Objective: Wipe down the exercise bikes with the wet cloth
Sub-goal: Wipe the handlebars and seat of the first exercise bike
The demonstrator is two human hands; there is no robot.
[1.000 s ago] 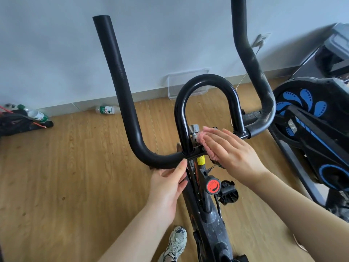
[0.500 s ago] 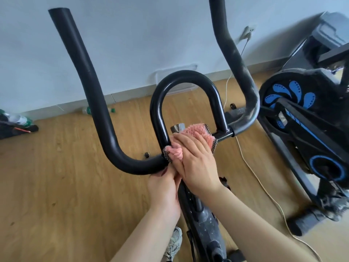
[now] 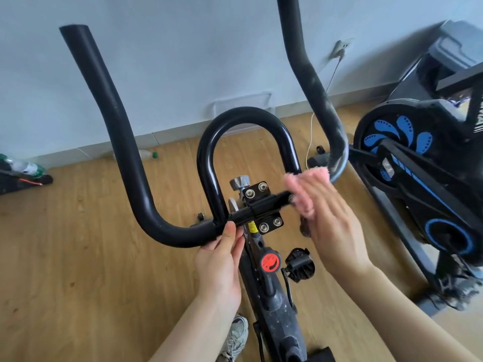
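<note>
A black exercise bike's handlebar fills the middle of the view, with an inner loop and a bolted clamp on the crossbar. My left hand grips the crossbar just left of the clamp. My right hand, fingers straight, presses a pink fluffy cloth against the right end of the crossbar. A red knob sits on the dusty frame below.
A second black and blue exercise bike stands close on the right. A white cable runs from a wall socket to the wooden floor. Bottles lie by the wall. My shoe is below.
My right hand slid the cloth from the middle of the crossbar to its right end, uncovering the clamp. The left hand stayed on the bar.
</note>
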